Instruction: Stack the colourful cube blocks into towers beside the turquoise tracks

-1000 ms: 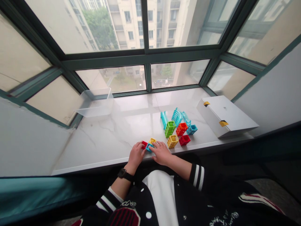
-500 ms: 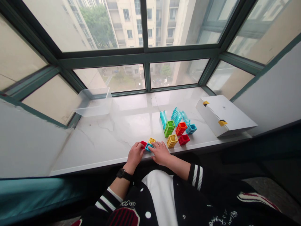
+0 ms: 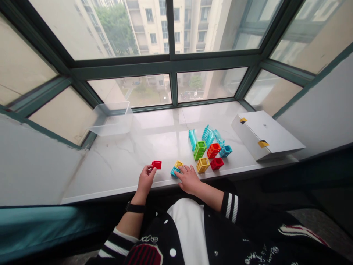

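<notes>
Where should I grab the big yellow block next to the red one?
Probably the rim of its open top, reaching straight down from above. The yellow block stands upright with a square hole on top, so your thumb can go on the near wall and your fingers inside. The red block and green block sit close beside it, leaving little side room.

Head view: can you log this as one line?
left hand: touching red block | right hand: touching blue block | blocks on marble sill
</notes>
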Tool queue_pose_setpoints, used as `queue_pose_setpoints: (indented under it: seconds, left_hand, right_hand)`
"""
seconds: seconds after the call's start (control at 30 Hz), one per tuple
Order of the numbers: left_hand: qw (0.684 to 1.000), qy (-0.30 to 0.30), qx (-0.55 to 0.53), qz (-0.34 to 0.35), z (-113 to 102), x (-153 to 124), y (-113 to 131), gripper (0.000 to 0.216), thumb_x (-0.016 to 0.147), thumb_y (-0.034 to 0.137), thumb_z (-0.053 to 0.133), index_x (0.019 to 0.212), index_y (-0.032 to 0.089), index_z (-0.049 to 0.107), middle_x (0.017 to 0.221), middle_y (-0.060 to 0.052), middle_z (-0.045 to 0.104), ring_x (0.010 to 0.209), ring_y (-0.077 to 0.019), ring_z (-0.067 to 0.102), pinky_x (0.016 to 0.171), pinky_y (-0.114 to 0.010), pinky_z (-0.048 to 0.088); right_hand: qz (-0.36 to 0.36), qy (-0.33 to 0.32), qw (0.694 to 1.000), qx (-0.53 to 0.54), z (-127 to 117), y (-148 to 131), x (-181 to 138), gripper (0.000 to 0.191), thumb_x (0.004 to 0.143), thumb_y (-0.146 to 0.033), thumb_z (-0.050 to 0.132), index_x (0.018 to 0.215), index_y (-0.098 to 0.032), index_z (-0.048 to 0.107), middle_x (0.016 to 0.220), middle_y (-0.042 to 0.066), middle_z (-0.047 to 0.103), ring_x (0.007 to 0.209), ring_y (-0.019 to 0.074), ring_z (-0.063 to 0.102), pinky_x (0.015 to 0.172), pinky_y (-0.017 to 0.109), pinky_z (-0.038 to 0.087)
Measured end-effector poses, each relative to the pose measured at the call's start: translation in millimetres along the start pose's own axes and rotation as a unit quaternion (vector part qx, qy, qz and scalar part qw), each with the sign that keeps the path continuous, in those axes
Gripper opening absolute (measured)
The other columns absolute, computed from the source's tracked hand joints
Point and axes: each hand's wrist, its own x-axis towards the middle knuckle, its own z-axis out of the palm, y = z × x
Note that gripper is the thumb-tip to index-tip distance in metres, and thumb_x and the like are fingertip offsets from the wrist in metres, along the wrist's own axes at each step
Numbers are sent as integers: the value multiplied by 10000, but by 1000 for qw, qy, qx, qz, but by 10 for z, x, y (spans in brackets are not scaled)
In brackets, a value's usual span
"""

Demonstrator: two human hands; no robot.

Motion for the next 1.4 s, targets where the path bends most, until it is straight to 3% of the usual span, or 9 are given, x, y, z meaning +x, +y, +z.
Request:
queue_pose_setpoints:
  seconds: [0.13, 0.23, 0.33, 0.43, 0.57, 0.7, 0.93, 1.4]
  left_hand:
    - [975, -24, -217, -46, 64, -97, 265, 432, 765, 488, 854, 992, 186, 647, 1036, -62, 745, 990, -217, 725, 1043, -467, 558]
    - [949, -73, -298, -73, 148, -217, 483, 359, 773, 382, 866, 992, 189, 659, 1028, -51, 759, 1006, -206, 732, 1087, -465, 540]
    - [923, -153, -343, -84, 242, -340, 646, 264, 848, 341, 794, 1034, 188, 686, 1085, -67, 767, 1069, -216, 728, 1091, -449, 545]
    - [900, -218, -366, -94, 338, -445, 754, 274, 896, 320, 728, 1133, 185, 704, 1173, -93, 765, 1103, -227, 725, 1059, -417, 564]
    - [892, -239, -369, -102, 416, -537, 866, 363, 876, 303, 726, 1220, 190, 699, 1220, -103, 759, 1120, -256, 723, 1003, -396, 580]
    - [896, -247, -359, -79, 411, -577, 913, 315, 839, 305, 755, 1132, 201, 706, 1223, -99, 746, 1165, -287, 693, 1016, -430, 561]
    - [906, -262, -329, -53, 370, -583, 835, 206, 831, 338, 756, 976, 228, 660, 1068, -61, 736, 1037, -269, 685, 987, -449, 532]
    - [893, -271, -347, -90, 423, -603, 855, 242, 882, 372, 786, 1049, 222, 698, 1116, -67, 741, 1047, -246, 702, 998, -430, 554]
  right_hand:
    - [-1, 16, 1000, 17, -26, -34, -11, 719, 910, -381, 756, 1573, -312, 486, 1703, 149, 385, 1563, 402, 321, 1282, 690, 137]
    - [-24, 90, 991, 92, -167, -74, -35, 685, 937, -357, 735, 1571, -265, 491, 1630, 166, 480, 1518, 358, 406, 1282, 609, 264]
    - [-73, 192, 956, 208, -347, -115, -74, 645, 966, -345, 714, 1560, -248, 483, 1509, 150, 588, 1410, 307, 528, 1217, 518, 420]
    - [-116, 260, 914, 289, -461, -145, -117, 655, 952, -355, 747, 1540, -246, 482, 1418, 144, 628, 1304, 295, 605, 1150, 508, 499]
    - [-143, 305, 874, 350, -508, -150, -165, 643, 944, -317, 754, 1525, -249, 487, 1333, 135, 630, 1160, 266, 667, 1030, 468, 585]
    - [-177, 318, 862, 353, -577, -133, -210, 562, 947, -237, 717, 1478, -279, 539, 1314, 116, 630, 1170, 261, 657, 1028, 463, 588]
    - [-212, 332, 859, 327, -651, -136, -273, 560, 908, -194, 731, 1433, -311, 575, 1320, 101, 609, 1236, 266, 629, 1080, 463, 562]
    - [-219, 339, 860, 313, -725, -121, -308, 488, 867, -204, 745, 1329, -309, 627, 1311, 95, 618, 1256, 284, 620, 1085, 480, 553]
